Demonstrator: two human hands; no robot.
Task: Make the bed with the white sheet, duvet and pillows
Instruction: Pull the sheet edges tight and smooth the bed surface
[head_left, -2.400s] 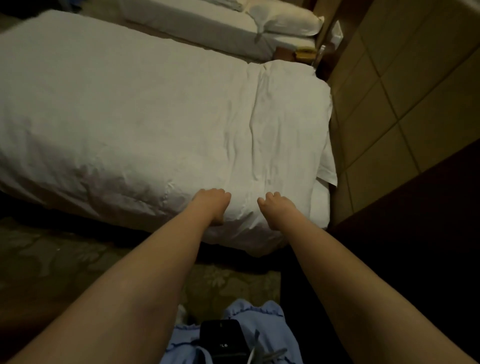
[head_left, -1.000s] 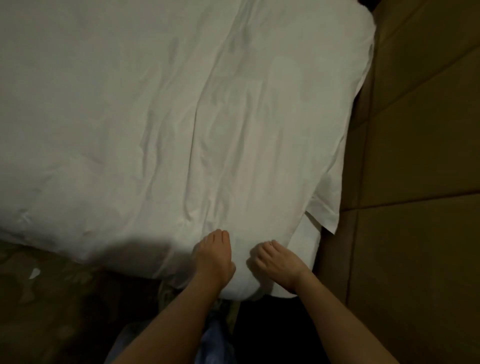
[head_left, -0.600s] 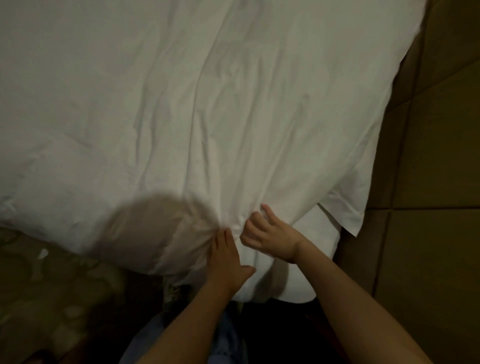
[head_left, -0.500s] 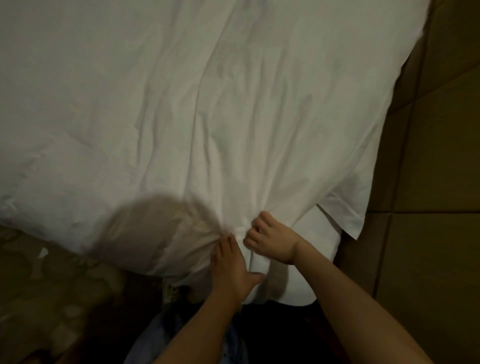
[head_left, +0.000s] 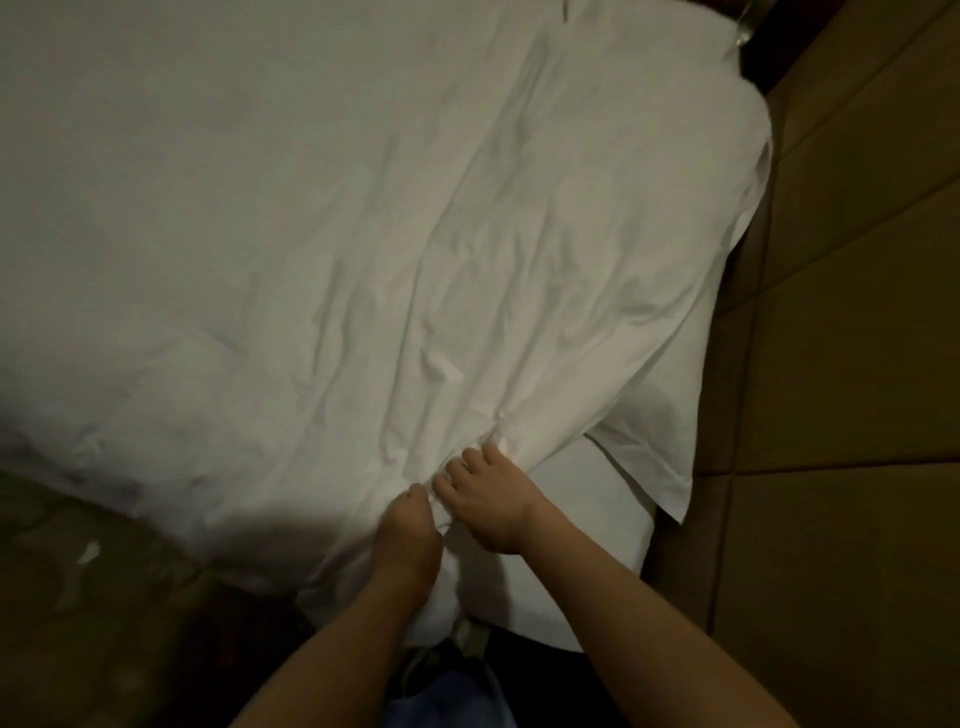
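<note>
Both hands: left hand (head_left: 407, 538), right hand (head_left: 491, 506) | gripping duvet (head_left: 363, 234) edge | white, creased

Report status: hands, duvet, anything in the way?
Left hand and right hand both gripping duvet edge at the near corner. Duvet spread, wrinkled. Sheet exposed beneath. Nothing blocking.

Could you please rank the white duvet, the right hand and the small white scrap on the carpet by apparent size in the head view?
1. white duvet
2. right hand
3. small white scrap
</note>
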